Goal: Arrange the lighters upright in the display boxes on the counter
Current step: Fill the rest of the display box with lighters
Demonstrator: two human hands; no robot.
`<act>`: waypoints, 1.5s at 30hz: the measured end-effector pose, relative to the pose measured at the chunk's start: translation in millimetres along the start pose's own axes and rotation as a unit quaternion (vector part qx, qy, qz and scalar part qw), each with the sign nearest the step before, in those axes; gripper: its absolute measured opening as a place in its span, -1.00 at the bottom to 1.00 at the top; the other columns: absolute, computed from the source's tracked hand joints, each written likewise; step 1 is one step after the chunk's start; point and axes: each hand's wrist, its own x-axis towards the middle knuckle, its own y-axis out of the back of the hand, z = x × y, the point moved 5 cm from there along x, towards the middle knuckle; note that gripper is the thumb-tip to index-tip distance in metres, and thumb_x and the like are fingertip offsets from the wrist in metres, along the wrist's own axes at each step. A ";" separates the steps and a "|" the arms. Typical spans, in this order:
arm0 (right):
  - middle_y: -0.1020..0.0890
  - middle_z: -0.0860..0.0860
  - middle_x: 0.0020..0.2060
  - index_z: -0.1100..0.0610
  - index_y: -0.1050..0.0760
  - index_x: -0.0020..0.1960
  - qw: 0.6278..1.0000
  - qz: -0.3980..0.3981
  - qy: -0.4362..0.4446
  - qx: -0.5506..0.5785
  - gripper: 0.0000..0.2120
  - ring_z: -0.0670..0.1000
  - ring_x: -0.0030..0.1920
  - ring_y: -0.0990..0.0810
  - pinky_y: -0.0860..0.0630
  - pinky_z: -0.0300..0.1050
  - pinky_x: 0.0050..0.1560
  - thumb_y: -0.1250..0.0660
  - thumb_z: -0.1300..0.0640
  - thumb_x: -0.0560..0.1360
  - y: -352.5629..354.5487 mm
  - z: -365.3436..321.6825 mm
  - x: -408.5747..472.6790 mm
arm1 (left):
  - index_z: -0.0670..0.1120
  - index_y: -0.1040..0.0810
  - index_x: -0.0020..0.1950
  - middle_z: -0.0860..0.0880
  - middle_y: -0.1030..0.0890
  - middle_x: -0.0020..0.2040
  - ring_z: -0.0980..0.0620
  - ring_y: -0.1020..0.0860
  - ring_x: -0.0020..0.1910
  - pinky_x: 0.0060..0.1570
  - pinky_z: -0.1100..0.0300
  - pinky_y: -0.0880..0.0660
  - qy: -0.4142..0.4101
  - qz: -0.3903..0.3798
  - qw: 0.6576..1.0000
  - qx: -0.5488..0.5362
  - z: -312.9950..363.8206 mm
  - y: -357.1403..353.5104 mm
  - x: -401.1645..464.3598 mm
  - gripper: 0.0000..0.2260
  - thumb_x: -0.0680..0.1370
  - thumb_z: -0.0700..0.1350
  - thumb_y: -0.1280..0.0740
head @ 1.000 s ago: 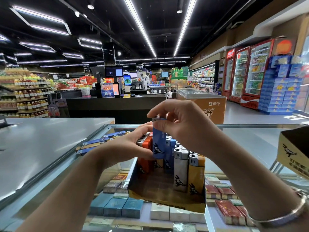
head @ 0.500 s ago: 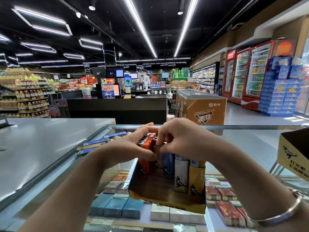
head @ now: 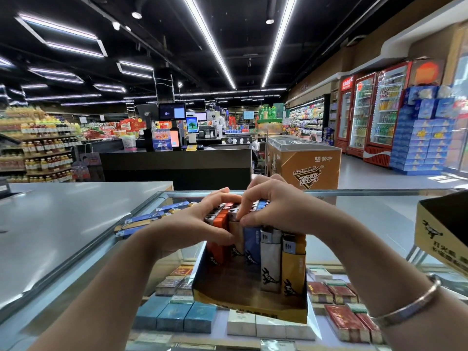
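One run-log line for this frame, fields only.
step: seating lighter in row | left hand: bracing orange lighters | right hand: pinching tan lighter top | display box: front part bare | spare lighters: flat on glass counter

Both forearms reach forward and converge. The left hand (head: 200, 224) curls palm-right, thumb low, fingers arched over the top. Just beside it, the right hand (head: 276, 206) bends downward at the wrist, thumb and forefinger pinched together.
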 end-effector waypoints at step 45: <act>-0.63 0.08 -0.25 0.08 -0.58 -0.25 0.973 0.146 -0.079 0.160 -0.88 -0.01 -0.20 -0.56 -0.53 -0.08 -0.08 -0.36 0.24 0.44 9.0 43.4 4.2 | -0.01 -0.51 0.14 0.01 -0.58 0.02 0.04 -0.49 -0.01 -0.07 0.17 -0.49 0.191 0.260 0.849 0.419 -61.5 60.1 1.2 -0.75 0.46 -0.09 -0.35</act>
